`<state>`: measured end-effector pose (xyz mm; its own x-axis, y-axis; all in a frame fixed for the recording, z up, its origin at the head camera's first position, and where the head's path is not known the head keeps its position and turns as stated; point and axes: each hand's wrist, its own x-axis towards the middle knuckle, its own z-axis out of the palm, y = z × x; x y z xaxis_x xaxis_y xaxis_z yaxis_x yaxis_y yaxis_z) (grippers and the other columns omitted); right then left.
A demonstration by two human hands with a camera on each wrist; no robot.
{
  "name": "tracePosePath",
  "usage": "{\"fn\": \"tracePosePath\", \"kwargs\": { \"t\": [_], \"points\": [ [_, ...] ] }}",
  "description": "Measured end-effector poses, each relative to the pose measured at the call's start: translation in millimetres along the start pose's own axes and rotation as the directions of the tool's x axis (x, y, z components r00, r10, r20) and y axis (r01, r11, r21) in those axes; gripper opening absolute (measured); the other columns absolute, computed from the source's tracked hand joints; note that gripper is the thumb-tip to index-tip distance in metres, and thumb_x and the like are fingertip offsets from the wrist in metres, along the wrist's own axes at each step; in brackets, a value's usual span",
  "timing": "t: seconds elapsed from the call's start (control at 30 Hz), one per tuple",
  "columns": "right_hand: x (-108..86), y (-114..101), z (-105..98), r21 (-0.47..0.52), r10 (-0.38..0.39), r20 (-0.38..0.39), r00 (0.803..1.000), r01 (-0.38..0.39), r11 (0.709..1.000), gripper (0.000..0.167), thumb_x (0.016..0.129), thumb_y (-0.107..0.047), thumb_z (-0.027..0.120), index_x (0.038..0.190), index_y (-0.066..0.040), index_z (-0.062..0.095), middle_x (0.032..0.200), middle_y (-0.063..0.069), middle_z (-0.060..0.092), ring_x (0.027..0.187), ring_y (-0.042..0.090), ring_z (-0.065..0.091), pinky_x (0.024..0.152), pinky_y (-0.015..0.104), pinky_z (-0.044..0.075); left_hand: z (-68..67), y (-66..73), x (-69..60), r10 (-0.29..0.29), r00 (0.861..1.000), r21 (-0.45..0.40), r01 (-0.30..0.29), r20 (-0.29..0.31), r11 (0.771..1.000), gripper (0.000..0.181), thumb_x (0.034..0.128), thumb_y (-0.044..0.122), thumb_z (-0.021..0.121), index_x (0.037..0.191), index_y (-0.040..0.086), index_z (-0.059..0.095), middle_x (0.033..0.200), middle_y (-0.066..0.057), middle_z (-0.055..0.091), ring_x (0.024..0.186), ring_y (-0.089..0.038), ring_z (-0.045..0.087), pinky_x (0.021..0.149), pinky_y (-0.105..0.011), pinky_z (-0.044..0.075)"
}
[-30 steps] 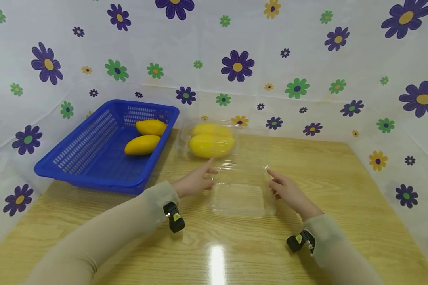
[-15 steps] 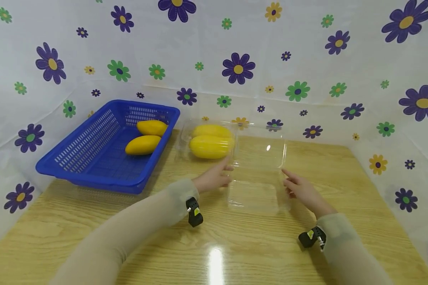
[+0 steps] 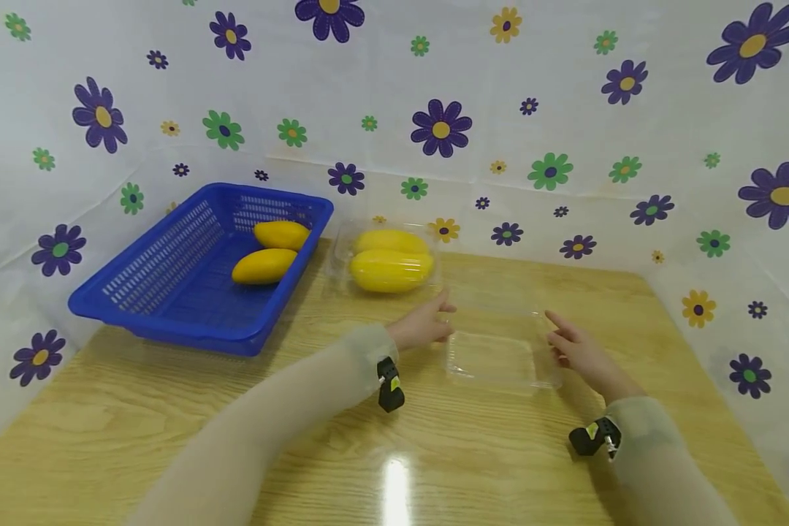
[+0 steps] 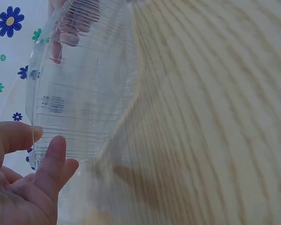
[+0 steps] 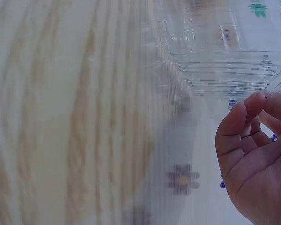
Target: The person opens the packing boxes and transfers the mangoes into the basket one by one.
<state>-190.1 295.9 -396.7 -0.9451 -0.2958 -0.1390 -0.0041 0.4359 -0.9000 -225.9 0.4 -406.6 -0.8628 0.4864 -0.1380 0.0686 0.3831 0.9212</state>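
Note:
A clear plastic clamshell container (image 3: 493,359) stands on the table between both hands, with no contents visible; its lid is hard to make out against the background. My left hand (image 3: 424,323) pinches the left rim between thumb and fingers, as the left wrist view shows on the container wall (image 4: 79,108). On the opposite side, my right hand (image 3: 585,358) pinches the right rim with its fingertips, close to the ribbed corner in the right wrist view. Behind and left sits another clear container (image 3: 342,274) holding two yellow mangoes (image 3: 391,270).
A blue slotted plastic basket (image 3: 191,325) stands at the left with two mangoes (image 3: 263,267) along its right side. A white flowered cloth (image 3: 381,80) rises behind and at both sides of the wooden table (image 3: 473,467).
Both hands have moved to the right, carrying the clear container with them. It has come out from in front of the mango-filled container. The basket has stayed put.

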Motion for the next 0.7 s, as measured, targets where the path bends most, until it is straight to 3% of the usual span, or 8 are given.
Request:
{"fn": "tracePosePath", "kwargs": {
  "t": [0.27, 0.43, 0.6, 0.7],
  "points": [
    [-5.1, 11.9, -20.0, 0.015, 0.041, 0.023, 0.999, -0.041, 0.999, 0.052, 0.102, -0.013, 0.03, 0.143, 0.012, 0.01, 0.091, 0.005, 0.041, 0.069, 0.007, 0.044, 0.062, 0.023, 0.044, 20.4, 12.1, 17.5, -0.058, 0.998, -0.021, 0.058, -0.002, 0.998, 0.078, 0.0905, 0.003, 0.056, 0.15, 0.006, 0.005, 0.141, -0.01, 0.043, 0.081, -0.015, 0.061, 0.075, -0.025, 0.051],
    [-11.8, 20.5, -32.9, -0.01, 0.058, -0.009, 0.998, -0.059, 0.998, 0.05, 0.103, -0.014, 0.029, 0.142, 0.014, 0.014, 0.091, 0.006, 0.041, 0.068, 0.006, 0.043, 0.06, 0.022, 0.043, 41.0, 14.1, 28.4, -0.073, 0.996, -0.049, 0.071, -0.041, 0.996, 0.06, 0.0898, 0.002, 0.056, 0.144, 0.001, 0.03, 0.142, -0.011, 0.04, 0.075, -0.014, 0.059, 0.071, -0.024, 0.051],
    [-18.7, 21.8, -40.8, -0.061, 0.128, -0.052, 0.99, -0.131, 0.99, 0.054, 0.103, -0.023, 0.029, 0.14, 0.015, 0.016, 0.102, 0.014, 0.043, 0.065, 0.005, 0.044, 0.059, 0.022, 0.043, 56.9, 12.3, 40.9, -0.096, 0.993, -0.006, 0.096, -0.064, 0.995, 0.055, 0.091, 0.005, 0.056, 0.142, 0.001, 0.035, 0.139, -0.011, 0.044, 0.073, -0.012, 0.059, 0.068, -0.023, 0.05],
    [-20.6, 15.7, -44.5, -0.135, 0.135, -0.093, 0.986, -0.147, 0.98, 0.062, 0.103, -0.029, 0.029, 0.14, 0.017, 0.011, 0.112, 0.031, 0.044, 0.071, 0.009, 0.052, 0.061, 0.023, 0.047, 63.3, 16.8, 45.7, -0.119, 0.987, 0.037, 0.123, -0.106, 0.992, 0.055, 0.092, 0.007, 0.056, 0.142, 0.003, 0.035, 0.136, -0.009, 0.048, 0.07, -0.011, 0.057, 0.062, -0.021, 0.048]
  ]
}}
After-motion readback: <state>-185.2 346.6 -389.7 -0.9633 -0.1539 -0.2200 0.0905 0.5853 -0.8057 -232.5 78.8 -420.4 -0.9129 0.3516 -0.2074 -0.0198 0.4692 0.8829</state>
